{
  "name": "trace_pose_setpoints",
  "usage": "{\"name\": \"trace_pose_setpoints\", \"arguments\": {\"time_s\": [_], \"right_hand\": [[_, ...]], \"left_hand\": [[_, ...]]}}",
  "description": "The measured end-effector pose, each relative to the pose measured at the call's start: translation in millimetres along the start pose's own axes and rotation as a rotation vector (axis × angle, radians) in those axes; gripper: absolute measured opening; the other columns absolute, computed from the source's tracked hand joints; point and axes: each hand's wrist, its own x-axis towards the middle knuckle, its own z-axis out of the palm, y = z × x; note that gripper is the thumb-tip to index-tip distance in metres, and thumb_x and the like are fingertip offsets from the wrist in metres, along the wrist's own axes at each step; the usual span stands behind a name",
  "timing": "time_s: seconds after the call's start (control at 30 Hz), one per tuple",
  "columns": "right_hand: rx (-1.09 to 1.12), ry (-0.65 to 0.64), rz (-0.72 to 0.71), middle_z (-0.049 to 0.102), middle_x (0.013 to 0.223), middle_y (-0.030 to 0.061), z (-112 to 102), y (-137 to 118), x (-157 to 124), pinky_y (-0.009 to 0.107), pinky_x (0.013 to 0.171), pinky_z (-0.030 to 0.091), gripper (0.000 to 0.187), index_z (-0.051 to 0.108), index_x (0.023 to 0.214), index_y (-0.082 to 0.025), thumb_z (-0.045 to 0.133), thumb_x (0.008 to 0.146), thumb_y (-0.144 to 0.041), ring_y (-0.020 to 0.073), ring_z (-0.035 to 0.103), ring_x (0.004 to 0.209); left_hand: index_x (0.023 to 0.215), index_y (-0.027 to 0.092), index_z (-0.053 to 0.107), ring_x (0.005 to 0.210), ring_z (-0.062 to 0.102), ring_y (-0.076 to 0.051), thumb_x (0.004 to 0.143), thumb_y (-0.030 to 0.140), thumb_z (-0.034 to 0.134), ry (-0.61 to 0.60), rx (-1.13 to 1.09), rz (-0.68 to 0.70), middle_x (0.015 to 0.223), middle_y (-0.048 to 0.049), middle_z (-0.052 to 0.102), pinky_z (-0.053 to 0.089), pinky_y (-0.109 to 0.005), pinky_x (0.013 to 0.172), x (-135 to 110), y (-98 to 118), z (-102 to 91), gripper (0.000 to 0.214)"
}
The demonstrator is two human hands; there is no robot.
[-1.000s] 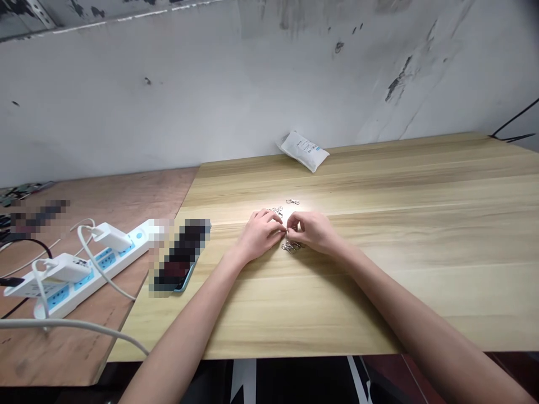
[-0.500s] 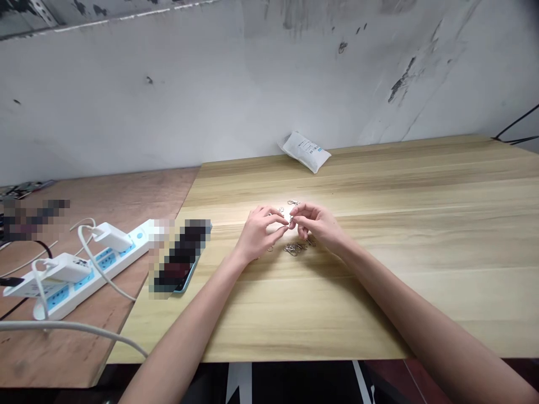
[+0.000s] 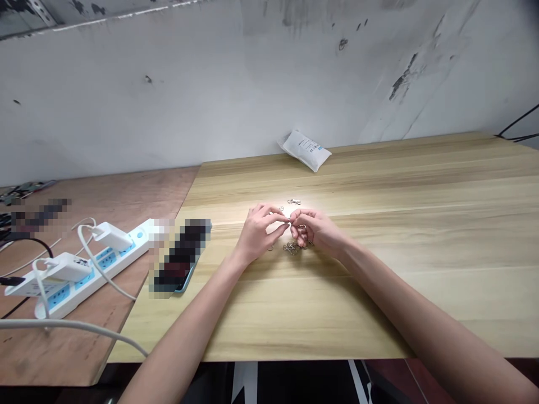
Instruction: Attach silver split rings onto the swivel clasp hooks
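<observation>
Above the wooden table, my left hand [image 3: 257, 231] and my right hand [image 3: 315, 229] meet at the fingertips. A small silvery metal clasp [image 3: 302, 226] shows between the curled fingers of my right hand, which pinches it. The thumb and index finger of my left hand close at its left end; whatever lies between them is too small to make out. Just below the hands is a little pile of metal clasps [image 3: 290, 248], partly covered by my right fingers. One more clasp with a ring [image 3: 294, 202] lies beyond them. A loose ring [image 3: 270, 247] rests under my left hand.
A white plastic packet [image 3: 306, 150] lies at the back of the table [image 3: 412, 224] by the wall. To the left are a phone [image 3: 182, 255] with its screen blurred and, on a lower brown surface, a white power strip [image 3: 101, 269] with chargers and cables.
My right hand has turned slightly and its lower fingers have curled, so part of the clasp shows between them. The fingertips of both hands have come together. The left hand has barely moved.
</observation>
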Motion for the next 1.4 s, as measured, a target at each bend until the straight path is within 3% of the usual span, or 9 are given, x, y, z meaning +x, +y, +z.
{"name": "trace_pose_setpoints", "arguments": {"time_s": [0.2, 0.67, 1.03, 1.4], "right_hand": [[0.032, -0.004, 0.008, 0.058, 0.050, -0.0032, 0.8, 2.6, 0.4, 0.018, 0.038, 0.033, 0.011, 0.058, 0.074, -0.019, 0.066, 0.073, -0.027, 0.0081, 0.048, 0.040], [0.035, 0.045, -0.083, 0.056, 0.049, -0.0048, 1.8, 0.7, 0.3, 0.018, 0.037, 0.031, 0.010, 0.056, 0.073, -0.020, 0.065, 0.070, -0.022, 0.0076, 0.044, 0.040], [-0.002, 0.049, -0.113, 0.058, 0.050, -0.0043, 3.2, 4.8, 0.5, 0.019, 0.038, 0.031, 0.012, 0.056, 0.076, -0.021, 0.067, 0.072, -0.024, 0.0083, 0.044, 0.040], [-0.029, 0.028, -0.087, 0.059, 0.052, -0.0033, 1.0, 8.0, 0.8, 0.019, 0.040, 0.033, 0.014, 0.056, 0.078, -0.020, 0.067, 0.074, -0.027, 0.0088, 0.047, 0.042]], "left_hand": [[0.092, 0.025, 0.071, 0.095, 0.059, -0.018, 0.088, 0.027, 0.066, 0.060, 0.006, 0.002, 0.096, -0.0016, 0.069, 0.040, -0.035, 0.086, 0.4, 0.5, -1.1, 0.007], [0.088, 0.025, 0.073, 0.090, 0.057, -0.017, 0.087, 0.022, 0.066, 0.009, -0.039, 0.124, 0.092, -0.0014, 0.069, 0.041, -0.035, 0.084, 0.1, 1.5, 0.8, 0.008], [0.086, 0.026, 0.073, 0.092, 0.058, -0.018, 0.087, 0.024, 0.065, -0.029, 0.004, 0.084, 0.093, -0.0018, 0.069, 0.041, -0.035, 0.086, 0.0, 1.9, -0.8, 0.008], [0.084, 0.024, 0.069, 0.094, 0.058, -0.018, 0.087, 0.020, 0.063, -0.012, 0.095, 0.143, 0.092, -0.0004, 0.071, 0.039, -0.035, 0.084, -2.2, 2.0, 1.6, 0.008]]}}
